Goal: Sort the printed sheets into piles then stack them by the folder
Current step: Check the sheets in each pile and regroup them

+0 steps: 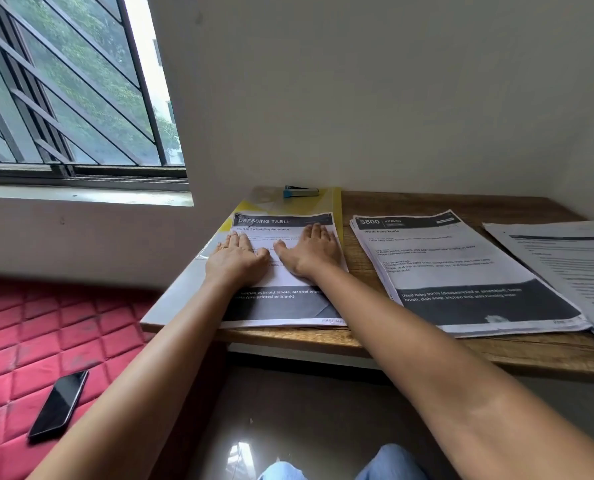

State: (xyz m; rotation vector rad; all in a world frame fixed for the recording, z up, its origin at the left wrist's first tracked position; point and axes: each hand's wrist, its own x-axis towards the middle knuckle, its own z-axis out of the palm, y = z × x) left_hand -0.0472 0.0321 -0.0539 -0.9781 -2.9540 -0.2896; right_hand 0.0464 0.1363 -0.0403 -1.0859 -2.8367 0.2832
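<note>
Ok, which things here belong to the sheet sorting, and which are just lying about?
Job: Dressing Table pile, pressed flat by the left hand and right hand; Kitchen pile; third pile at the far right; yellow folder under the Dressing Table pile.
Lying about: blue stapler on the folder; phone on the red mattress.

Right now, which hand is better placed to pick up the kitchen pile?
Right. The right hand lies flat at the right edge of the dressing-table pile, next to the kitchen pile. The left hand sits farther left and would likely have to reach across.
</note>
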